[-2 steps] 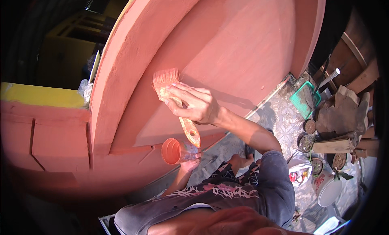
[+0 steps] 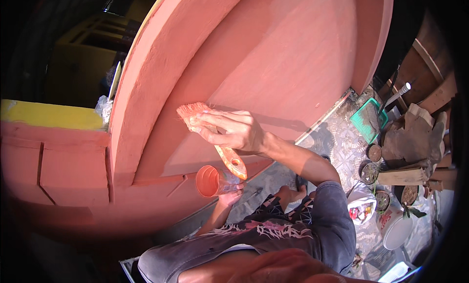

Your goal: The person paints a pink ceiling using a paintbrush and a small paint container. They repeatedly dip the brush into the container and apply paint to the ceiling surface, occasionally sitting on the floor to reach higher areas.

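Note:
A wide paintbrush (image 2: 229, 158) with salmon-coated bristles is gripped in my right hand (image 2: 239, 130), fingers pressed around its ferrule end. Its bristles lie against the recessed panel of a salmon-pink wall (image 2: 293, 58), pointing up and left, while the paint-smeared handle with a hole slants down to the right. Below it, my left hand (image 2: 230, 197) holds a cup (image 2: 209, 181) coated in orange-pink paint, its mouth turned toward the view. Some of the left fingers are hidden behind the cup. Darker, wet-looking paint covers the panel's left part.
A yellow ledge (image 2: 49, 116) with crumpled plastic (image 2: 103, 107) is at left. On the tiled floor to the right are a green dustpan (image 2: 367, 121), several plant pots (image 2: 368, 171), a white bag (image 2: 361, 205), a bucket (image 2: 396, 231) and wooden boards (image 2: 403, 176).
My right hand has drawn the brush downward along the panel, and the bristles now splay up and left. My left hand and the cup have hardly moved.

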A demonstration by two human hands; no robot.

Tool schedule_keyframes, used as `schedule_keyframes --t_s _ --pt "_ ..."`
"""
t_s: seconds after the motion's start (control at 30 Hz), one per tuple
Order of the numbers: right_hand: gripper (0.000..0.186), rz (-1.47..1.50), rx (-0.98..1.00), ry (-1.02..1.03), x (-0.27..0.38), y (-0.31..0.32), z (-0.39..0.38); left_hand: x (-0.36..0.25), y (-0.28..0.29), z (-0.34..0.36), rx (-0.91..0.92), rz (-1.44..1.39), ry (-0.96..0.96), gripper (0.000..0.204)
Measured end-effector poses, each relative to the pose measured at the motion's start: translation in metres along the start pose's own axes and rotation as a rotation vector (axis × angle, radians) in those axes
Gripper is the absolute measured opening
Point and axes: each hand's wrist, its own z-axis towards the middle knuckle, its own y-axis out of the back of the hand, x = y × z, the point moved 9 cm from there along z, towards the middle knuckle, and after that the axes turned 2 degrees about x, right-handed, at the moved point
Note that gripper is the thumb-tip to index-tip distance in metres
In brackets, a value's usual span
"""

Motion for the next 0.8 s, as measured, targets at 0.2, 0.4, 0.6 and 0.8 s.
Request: schedule_keyframes --t_s 0.2,0.4,0.6,0.8 --pt "0.016 0.183 -0.566 -0.458 -0.167 0.144 0.027 0.017 -0.022 0.019 0.023 0.047 0.000 0.044" --pt "0.015 -0.333 -0.811 -0.162 -0.164 0.204 0.028 0.033 -0.028 0.021 0.031 0.055 -0.039 0.044" --pt "0.021 -0.109 -0.150 0.000 -0.044 0.036 0.006 0.035 -0.036 0.039 0.005 0.067 -0.012 0.043" --pt "0.014 0.508 -0.459 -0.457 -0.181 0.138 0.024 0.038 -0.029 0.058 -0.016 0.053 -0.002 0.043"
